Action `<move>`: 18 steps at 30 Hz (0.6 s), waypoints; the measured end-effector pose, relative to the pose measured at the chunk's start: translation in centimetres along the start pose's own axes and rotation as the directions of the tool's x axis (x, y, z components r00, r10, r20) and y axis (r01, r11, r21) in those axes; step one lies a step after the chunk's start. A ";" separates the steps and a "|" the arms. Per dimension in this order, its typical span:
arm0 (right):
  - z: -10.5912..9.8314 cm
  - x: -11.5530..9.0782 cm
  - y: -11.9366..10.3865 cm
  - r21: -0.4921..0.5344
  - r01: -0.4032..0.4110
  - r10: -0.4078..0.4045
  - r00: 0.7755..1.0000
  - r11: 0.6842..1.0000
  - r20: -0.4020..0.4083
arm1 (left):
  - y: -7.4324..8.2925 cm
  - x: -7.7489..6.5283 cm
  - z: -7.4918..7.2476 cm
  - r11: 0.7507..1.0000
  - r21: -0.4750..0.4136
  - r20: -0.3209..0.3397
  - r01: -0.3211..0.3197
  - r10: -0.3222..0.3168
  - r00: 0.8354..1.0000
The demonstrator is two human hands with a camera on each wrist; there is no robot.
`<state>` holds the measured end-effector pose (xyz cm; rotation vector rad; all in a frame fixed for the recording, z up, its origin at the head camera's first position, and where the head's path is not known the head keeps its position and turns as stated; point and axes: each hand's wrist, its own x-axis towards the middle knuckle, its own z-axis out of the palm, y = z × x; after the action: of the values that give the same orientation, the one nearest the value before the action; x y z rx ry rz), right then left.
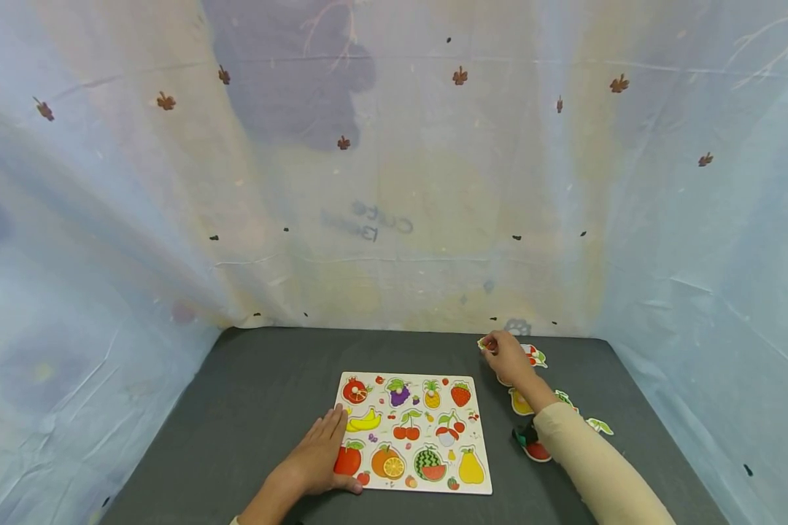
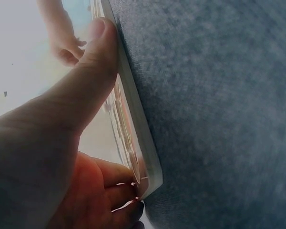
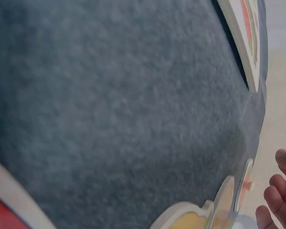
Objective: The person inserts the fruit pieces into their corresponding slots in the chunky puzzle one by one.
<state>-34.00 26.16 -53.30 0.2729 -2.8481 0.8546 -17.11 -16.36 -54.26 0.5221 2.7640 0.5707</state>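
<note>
A white fruit puzzle board (image 1: 420,430) lies on the dark table, with rows of colourful fruit pictures on it. My left hand (image 1: 318,452) rests along its left side, fingers straight and thumb at the near corner. In the left wrist view the thumb (image 2: 102,43) lies against the board's edge (image 2: 138,129). At the back right, my right hand (image 1: 505,359) reaches over loose puzzle pieces, its fingertips beside a small piece (image 1: 481,343). In the right wrist view its fingers (image 3: 276,195) stand apart from the thumb, just off a knobbed piece (image 3: 242,191).
Right of the board lie several loose fruit pieces: a red-and-green one (image 1: 535,356), a yellow one (image 1: 519,402), a red one (image 1: 538,453) and a leafy one (image 1: 600,426). The right forearm passes over some of them. A patterned curtain (image 1: 407,292) encloses the table's back and sides.
</note>
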 end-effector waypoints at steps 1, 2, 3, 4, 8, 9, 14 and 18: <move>0.0 0.2 0.2 0.003 -0.008 0.008 1.000 1.000 -0.003 | 0.0 0.0 0.0 1.000 0.001 0.001 0.003 -0.003 1.000; 0.0 0.3 0.5 0.003 -0.016 0.016 1.000 1.000 -0.006 | 0.0 0.0 0.1 1.000 0.002 0.001 0.005 -0.005 1.000; 0.0 0.5 0.6 0.007 -0.024 0.024 1.000 1.000 -0.008 | 0.0 0.0 0.1 1.000 0.003 0.000 0.007 -0.007 1.000; 0.0 0.6 0.8 0.003 -0.029 0.029 1.000 1.000 -0.010 | 0.0 0.0 0.1 1.000 0.004 0.000 0.006 -0.006 1.000; 0.1 1.0 1.5 -0.008 -0.047 0.047 0.999 0.999 -0.019 | -0.1 0.0 0.1 1.000 0.012 -0.006 0.002 -0.002 1.000; 0.1 1.1 1.7 -0.012 -0.054 0.053 0.998 0.999 -0.021 | -0.1 0.0 0.0 1.000 0.013 -0.006 0.002 -0.002 1.000; 0.4 1.4 2.4 -0.014 -0.046 0.046 0.998 0.999 -0.039 | 0.0 0.0 0.0 1.000 0.022 -0.006 0.001 -0.001 1.000; 0.3 1.5 2.4 -0.005 -0.035 0.035 0.998 0.999 -0.045 | 0.0 0.0 0.0 1.000 0.028 -0.004 -0.001 0.001 1.000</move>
<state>-35.99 27.79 -54.55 0.2016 -2.8214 0.8476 -17.07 -16.32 -54.27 0.5286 2.7793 0.5349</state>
